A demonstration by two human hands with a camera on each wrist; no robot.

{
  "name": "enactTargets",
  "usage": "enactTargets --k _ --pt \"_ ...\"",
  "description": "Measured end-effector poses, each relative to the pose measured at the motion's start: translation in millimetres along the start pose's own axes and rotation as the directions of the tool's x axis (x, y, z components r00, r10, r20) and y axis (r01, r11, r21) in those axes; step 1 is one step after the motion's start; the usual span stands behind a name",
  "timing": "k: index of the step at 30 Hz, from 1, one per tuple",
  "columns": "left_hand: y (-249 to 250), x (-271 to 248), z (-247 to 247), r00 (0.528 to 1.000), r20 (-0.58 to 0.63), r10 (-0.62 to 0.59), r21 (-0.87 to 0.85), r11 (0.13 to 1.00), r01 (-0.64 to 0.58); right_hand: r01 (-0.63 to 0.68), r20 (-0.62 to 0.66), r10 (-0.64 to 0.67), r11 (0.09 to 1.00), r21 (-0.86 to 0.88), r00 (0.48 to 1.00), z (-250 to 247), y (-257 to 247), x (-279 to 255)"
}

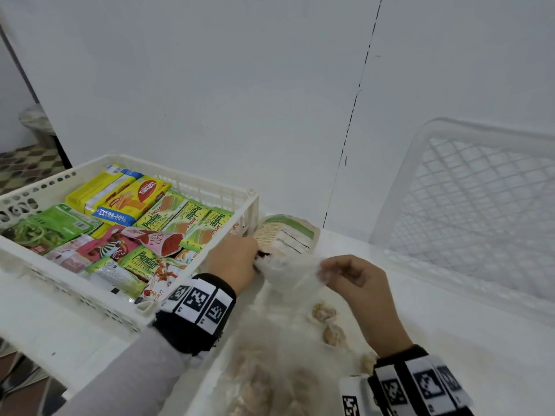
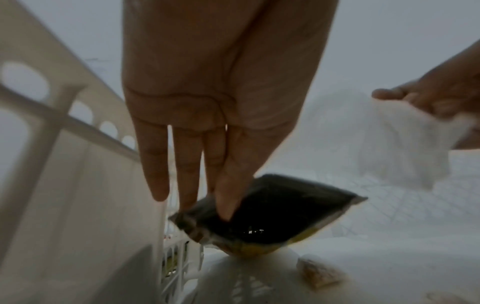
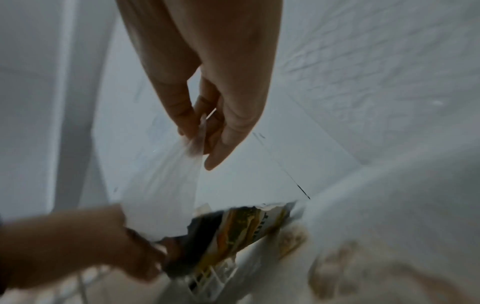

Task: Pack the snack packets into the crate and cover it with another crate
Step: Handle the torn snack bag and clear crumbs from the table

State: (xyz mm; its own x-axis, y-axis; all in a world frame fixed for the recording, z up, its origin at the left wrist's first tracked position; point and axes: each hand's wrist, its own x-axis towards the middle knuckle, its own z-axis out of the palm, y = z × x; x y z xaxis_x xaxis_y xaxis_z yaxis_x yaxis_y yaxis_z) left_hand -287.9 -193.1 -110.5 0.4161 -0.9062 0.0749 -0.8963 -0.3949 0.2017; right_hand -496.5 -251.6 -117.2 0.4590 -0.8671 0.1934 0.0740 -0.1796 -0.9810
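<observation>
A white slotted crate (image 1: 192, 187) at the left holds several snack packets, green, yellow and red. Just right of its corner my left hand (image 1: 255, 256) pinches the near end of a snack packet (image 1: 285, 235), green and white on top. In the left wrist view the thumb and fingers of my left hand (image 2: 221, 205) pinch the packet (image 2: 280, 214), whose underside looks dark with yellow. My right hand (image 1: 326, 270) pinches the edge of a clear plastic bag (image 1: 300, 265); in the right wrist view this bag (image 3: 161, 185) stretches from my right hand (image 3: 200, 144) down to the packet (image 3: 241, 226).
A second white mesh crate (image 1: 480, 205) leans against the wall at the right. Small wrapped snacks (image 1: 324, 312) lie on the white table (image 1: 450, 340) by my right forearm. More clear plastic with pale snacks (image 1: 270, 376) lies near the front edge.
</observation>
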Motion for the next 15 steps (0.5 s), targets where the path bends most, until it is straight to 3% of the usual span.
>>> enactTargets --k 2,4,6,7,8,9,11,13,15 --pt "1 -5 0 0.997 0.074 -0.037 0.091 0.995 0.030 -0.115 -0.047 0.133 0.956 0.272 0.990 -7 2 -4" --pt "3 -8 0 0.992 0.112 -0.063 0.069 0.996 0.055 -0.172 -0.063 0.216 0.896 0.410 0.974 -12 5 -8" --pt "3 -11 -1 0.993 0.084 -0.080 -0.180 0.979 0.094 -0.186 -0.080 0.248 0.870 0.457 0.965 -14 7 -11" --pt "4 -13 -2 0.993 0.073 -0.093 -0.384 0.916 0.114 -0.183 -0.090 0.254 0.863 0.471 0.963 -14 7 -12" --pt "6 -15 -3 0.988 0.104 -0.113 -0.601 0.784 0.153 -0.180 -0.100 0.259 0.856 0.485 0.961 -15 7 -14" --pt "9 -19 -5 0.974 0.189 -0.124 -0.784 0.578 0.226 -0.178 -0.107 0.264 0.850 0.496 0.959 -15 7 -16" --pt "15 -28 -9 0.897 0.439 -0.042 -0.888 0.127 0.441 -0.173 -0.119 0.269 0.841 0.512 0.956 -17 6 -20" --pt "19 -35 -11 0.821 0.562 0.099 -0.817 -0.088 0.570 -0.166 -0.136 0.269 0.844 0.510 0.953 -18 3 -23" --pt "23 -41 -11 0.820 0.551 0.153 -0.807 -0.153 0.571 -0.160 -0.146 0.259 0.861 0.482 0.955 -20 0 -26"
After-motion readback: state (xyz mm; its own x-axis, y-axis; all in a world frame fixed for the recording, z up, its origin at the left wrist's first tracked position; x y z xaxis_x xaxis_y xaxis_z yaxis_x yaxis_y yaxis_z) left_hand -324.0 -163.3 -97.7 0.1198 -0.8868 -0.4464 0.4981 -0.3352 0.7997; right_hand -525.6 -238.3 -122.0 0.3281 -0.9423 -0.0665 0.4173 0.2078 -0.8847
